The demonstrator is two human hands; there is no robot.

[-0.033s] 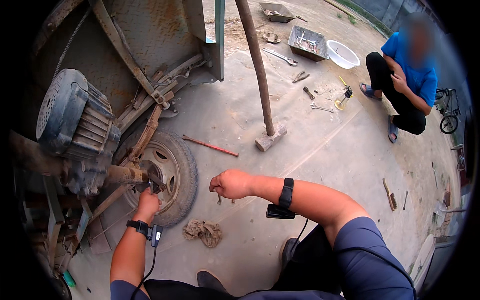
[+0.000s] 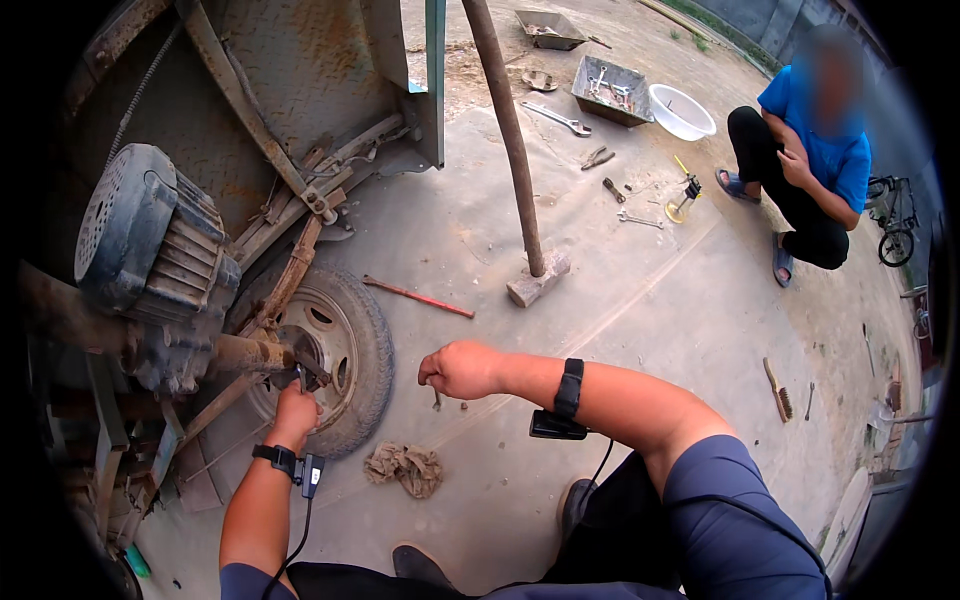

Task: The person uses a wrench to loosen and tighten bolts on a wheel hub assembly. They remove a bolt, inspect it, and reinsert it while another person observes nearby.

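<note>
My left hand [image 2: 295,410] reaches up to the rusty axle [image 2: 250,352] in front of the small wheel [image 2: 350,360], its fingers closed on a small dark tool [image 2: 303,376] at the axle's end. My right hand [image 2: 462,368] hovers as a fist above the concrete to the right of the wheel. A short dark metal piece [image 2: 437,400] hangs from under its fingers. Both wrists wear black bands with small devices. A finned grey electric motor [image 2: 150,250] sits above the axle on the left.
A crumpled rag [image 2: 405,468] lies below the wheel. A sledgehammer [image 2: 520,200] stands head-down, with a red rod [image 2: 418,297] beside it. Wrenches, a metal tray [image 2: 610,90] and a white bowl [image 2: 682,112] lie further off. A person in blue [image 2: 810,170] squats at right. A brush [image 2: 778,388] lies near them.
</note>
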